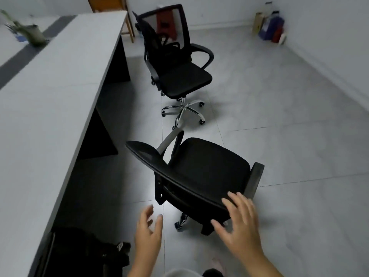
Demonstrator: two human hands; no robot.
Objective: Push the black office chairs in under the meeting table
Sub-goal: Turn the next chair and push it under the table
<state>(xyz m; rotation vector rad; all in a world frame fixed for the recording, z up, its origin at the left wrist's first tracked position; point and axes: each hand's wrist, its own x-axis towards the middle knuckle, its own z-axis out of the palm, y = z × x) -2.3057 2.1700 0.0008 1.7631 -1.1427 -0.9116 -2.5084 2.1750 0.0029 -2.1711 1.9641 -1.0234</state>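
A black mesh office chair [209, 166] stands on the tiled floor just ahead of me, its backrest turned toward the long grey meeting table [50, 100] on the left. My right hand [239, 222] hovers open over the near end of that backrest, fingers spread. Left of the chair, my left hand [148, 230] is open in the air and holds nothing. A second black office chair [179, 62] with armrests and a chrome star base stands farther along, also out from the table's side.
A dark bag [83, 254] lies on the floor under the table's near end. A wooden stool [111, 9] stands beyond the far end of the table. Bottles and boxes [271, 27] sit in the far right corner. A plant [30, 33] stands on the table.
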